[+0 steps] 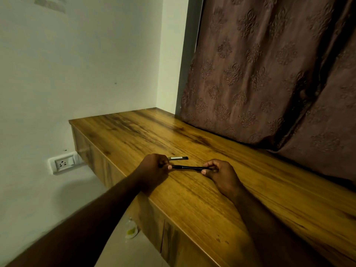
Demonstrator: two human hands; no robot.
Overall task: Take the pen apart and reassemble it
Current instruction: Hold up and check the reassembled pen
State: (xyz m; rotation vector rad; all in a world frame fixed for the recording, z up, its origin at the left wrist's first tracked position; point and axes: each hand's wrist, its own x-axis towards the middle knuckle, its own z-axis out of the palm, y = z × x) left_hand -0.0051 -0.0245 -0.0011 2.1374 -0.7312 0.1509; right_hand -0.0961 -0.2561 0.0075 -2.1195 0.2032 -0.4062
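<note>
- Left hand [154, 169] and right hand [216, 173] each pinch one end of the black pen [187, 167], just above the wooden counter [250, 189].
- Cap [178, 158] lies just beyond on the counter, apparently already off; further stripping and all reassembly seem left.

Desktop [221, 199] open fwd & right; curtain [269, 74] blocks back edge; pen cap [178, 158] just behind hands.
</note>
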